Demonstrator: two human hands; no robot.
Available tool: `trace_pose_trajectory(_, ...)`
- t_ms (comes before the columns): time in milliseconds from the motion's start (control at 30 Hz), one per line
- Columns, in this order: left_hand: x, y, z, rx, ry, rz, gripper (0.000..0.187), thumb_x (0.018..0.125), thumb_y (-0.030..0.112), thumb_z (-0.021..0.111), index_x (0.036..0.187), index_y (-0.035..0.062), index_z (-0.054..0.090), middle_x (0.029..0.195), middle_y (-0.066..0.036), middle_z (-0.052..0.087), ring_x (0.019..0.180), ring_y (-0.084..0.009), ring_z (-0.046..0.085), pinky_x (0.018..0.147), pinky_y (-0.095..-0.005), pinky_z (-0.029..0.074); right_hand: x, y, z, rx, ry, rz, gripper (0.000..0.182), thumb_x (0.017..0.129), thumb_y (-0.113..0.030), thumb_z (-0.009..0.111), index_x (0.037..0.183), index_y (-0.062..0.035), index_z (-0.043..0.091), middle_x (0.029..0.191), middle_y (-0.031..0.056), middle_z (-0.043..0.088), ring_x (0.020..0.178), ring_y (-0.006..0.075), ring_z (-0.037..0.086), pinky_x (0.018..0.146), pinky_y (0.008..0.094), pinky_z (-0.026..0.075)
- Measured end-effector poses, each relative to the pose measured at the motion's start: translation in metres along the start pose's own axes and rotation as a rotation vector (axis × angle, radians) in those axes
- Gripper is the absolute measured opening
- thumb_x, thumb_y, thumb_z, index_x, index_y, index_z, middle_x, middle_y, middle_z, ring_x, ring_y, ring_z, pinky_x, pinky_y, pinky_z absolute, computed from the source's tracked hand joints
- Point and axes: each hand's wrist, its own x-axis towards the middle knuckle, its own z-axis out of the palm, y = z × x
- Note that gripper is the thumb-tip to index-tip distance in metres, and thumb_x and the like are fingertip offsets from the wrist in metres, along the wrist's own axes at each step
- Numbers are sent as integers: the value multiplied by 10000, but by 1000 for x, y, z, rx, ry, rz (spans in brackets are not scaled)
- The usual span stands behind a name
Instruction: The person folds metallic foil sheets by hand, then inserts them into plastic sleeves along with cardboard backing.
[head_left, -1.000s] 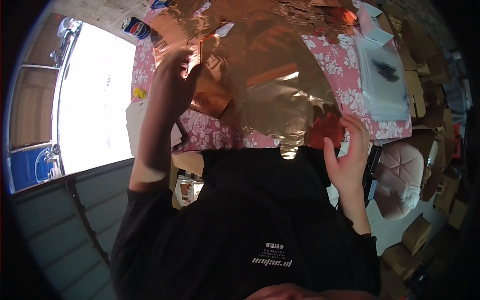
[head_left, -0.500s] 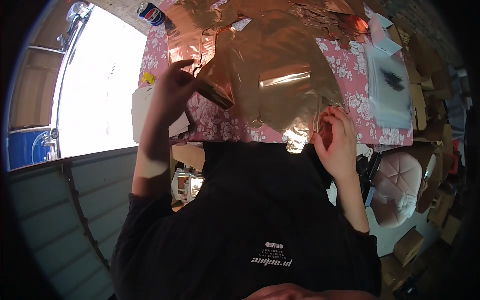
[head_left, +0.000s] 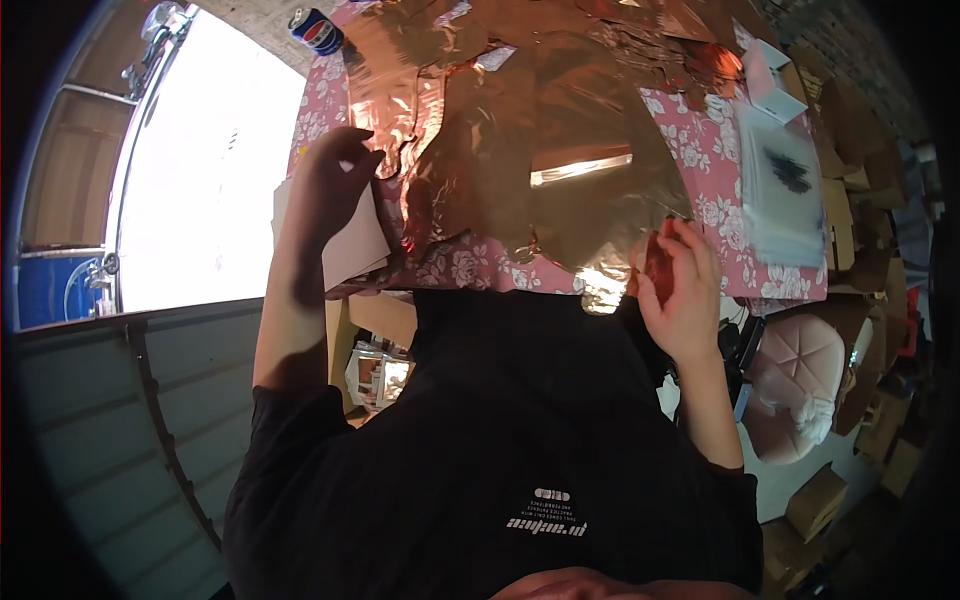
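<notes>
A large copper-coloured sheet of shiny metallic film lies spread over the table in front of me, wrinkled at its left edge. My left hand is raised just left of that edge, thumb and forefinger apart with nothing between them. Beside the near right corner of the film is my right hand; its fingers are curved and apart, the fingertips touching or very close to the film's edge. A bright, crumpled bit of film hangs over the table's near edge, left of my right hand.
A pink flowered cloth covers the table. Pale sheets of card lie below my left hand. A blue drink can stands at the far left. Clear plastic bags and a white box are at right. A pink cushioned stool stands beyond.
The folded left flap of film has come down flatter onto the table. My left hand has let go of it and moved a little left. My right hand stays nearly in place.
</notes>
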Motion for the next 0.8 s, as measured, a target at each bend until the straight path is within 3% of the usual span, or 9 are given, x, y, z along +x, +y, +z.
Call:
trace_pose_trajectory(100, 26, -35, -1, 162, 124, 312, 463, 911, 110, 877, 1334, 36, 705, 1299, -124, 731, 1133, -260, 716, 1000, -388, 574, 4, -7, -12, 41, 141, -29, 451, 844, -126, 786, 1261, -1, 670, 1443, 212, 632, 1392, 435, 565, 1184, 523, 438)
trace_pose_trajectory(133, 32, -37, -3, 164, 132, 306, 463, 911, 110, 877, 1334, 36, 705, 1299, -124, 731, 1133, -260, 716, 1000, -388, 574, 4, -7, -15, 44, 140, -39, 451, 844, -126, 786, 1261, -1, 670, 1443, 212, 632, 1392, 435, 565, 1184, 523, 438)
trace_pose_trajectory(200, 42, -40, -3, 226, 88, 535, 424, 863, 90, 863, 1261, 32, 729, 1231, -173, 732, 1164, -378, 680, 1042, -416, 550, 4, -7, -21, 154, 175, -78, 432, 839, -117, 792, 1239, 0, 679, 1364, 208, 684, 1348, 432, 606, 1170, 512, 458)
trace_pose_trajectory(267, 45, -34, -3, 169, 64, 498, 414, 852, 95, 853, 1244, 44, 730, 1201, -164, 728, 1153, -375, 675, 1007, -432, 548, 7, -12, -20, 160, 184, -91, 412, 842, -102, 793, 1227, 2, 690, 1309, 197, 714, 1316, 433, 633, 1158, 510, 471)
trace_pose_trajectory(333, 53, -26, -9, 176, -237, 404, 383, 866, 109, 834, 1231, 56, 732, 1162, -161, 722, 1115, -373, 676, 959, -445, 547, 10, -16, -18, 100, 128, -91, 381, 854, -85, 785, 1217, -3, 703, 1318, 190, 715, 1331, 429, 626, 1163, 514, 470)
trace_pose_trajectory(400, 61, -33, -7, 149, -210, 503, 279, 890, 113, 807, 1157, 51, 755, 1097, -159, 721, 1068, -374, 677, 929, -446, 548, 14, -18, -11, 82, 99, -90, 390, 858, -92, 802, 1229, -10, 713, 1361, 176, 703, 1367, 423, 601, 1176, 521, 462)
trace_pose_trajectory(500, 67, -31, -4, 147, -217, 446, 122, 891, 83, 781, 1005, 42, 795, 1026, -149, 731, 1031, -362, 692, 920, -432, 554, 17, -23, -3, 0, -31, -81, 466, 841, -153, 853, 1267, -20, 719, 1436, 144, 666, 1442, 398, 538, 1211, 523, 428)
trace_pose_trajectory(733, 78, -48, -1, 140, -204, 583, 139, 882, 81, 806, 1017, 46, 801, 985, -148, 733, 1005, -353, 707, 900, -433, 562, 13, -24, 8, 7, -73, -68, 497, 861, -205, 848, 1308, -30, 718, 1411, 123, 683, 1410, 378, 564, 1212, 512, 425)
trace_pose_trajectory(800, 81, -59, 4, 160, -81, 586, 163, 864, 69, 835, 1020, 44, 796, 970, -159, 733, 981, -358, 711, 884, -435, 565, 14, -25, 8, 7, -57, -76, 505, 858, -183, 848, 1318, -24, 713, 1409, 132, 683, 1403, 379, 570, 1205, 512, 433)
